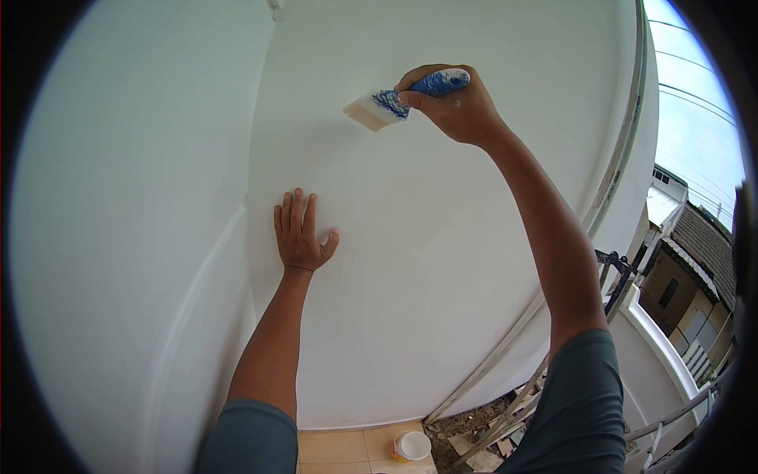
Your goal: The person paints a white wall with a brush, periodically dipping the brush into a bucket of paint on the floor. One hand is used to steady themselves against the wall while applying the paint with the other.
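While the right hand grasped the brush before the upper part of the wall in the head view, the left hand rested lower and to the left. The brush had a blue handle smeared with white, a neck flecked blue and white, and a broad, flat set of bristles, whitish near the neck and cream at the tip. They pointed left and somewhat down; whether they touched the wall could not be told. The right arm was raised and reached in from the lower right, thumb and fingers clasped about the brush near its neck, the handle's rounded end lying toward the wrist. The left hand was released, palm flat on the wall, its fingers spread upward and its thumb out to the right. Counted up, there were two hands, two dark sleeves, one brush and one whitish bucket, which stood on the tiled floor at the wall's foot. Two pale walls met at one corner, left of the left hand.
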Tool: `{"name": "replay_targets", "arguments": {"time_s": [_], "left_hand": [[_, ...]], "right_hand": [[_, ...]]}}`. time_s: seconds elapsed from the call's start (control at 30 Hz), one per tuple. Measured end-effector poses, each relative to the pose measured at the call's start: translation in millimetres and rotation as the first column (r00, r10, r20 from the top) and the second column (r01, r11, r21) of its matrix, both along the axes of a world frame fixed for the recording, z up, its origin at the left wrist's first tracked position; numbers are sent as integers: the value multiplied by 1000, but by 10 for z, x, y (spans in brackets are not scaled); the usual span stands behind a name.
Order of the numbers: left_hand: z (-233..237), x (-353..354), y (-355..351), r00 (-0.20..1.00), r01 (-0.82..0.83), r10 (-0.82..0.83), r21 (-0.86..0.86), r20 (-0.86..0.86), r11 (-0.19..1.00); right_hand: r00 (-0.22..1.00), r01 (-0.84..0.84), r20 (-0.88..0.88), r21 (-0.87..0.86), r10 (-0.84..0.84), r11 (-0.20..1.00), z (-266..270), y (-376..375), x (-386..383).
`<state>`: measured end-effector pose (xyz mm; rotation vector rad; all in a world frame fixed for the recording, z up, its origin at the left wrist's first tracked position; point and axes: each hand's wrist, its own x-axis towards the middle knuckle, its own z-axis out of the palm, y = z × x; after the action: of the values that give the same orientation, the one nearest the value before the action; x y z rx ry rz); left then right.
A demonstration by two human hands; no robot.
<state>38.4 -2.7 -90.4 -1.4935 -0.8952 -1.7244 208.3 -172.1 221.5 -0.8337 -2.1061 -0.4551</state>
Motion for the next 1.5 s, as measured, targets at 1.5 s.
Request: {"name": "replay_targets", "arguments": {"time_s": [1.5], "left_hand": [[13, -32, -24, 999, -9, 9, -19, -33, 1000]], "right_hand": [[995, -11, 80, 667, -57, 745, 391, 339, -40]]}}
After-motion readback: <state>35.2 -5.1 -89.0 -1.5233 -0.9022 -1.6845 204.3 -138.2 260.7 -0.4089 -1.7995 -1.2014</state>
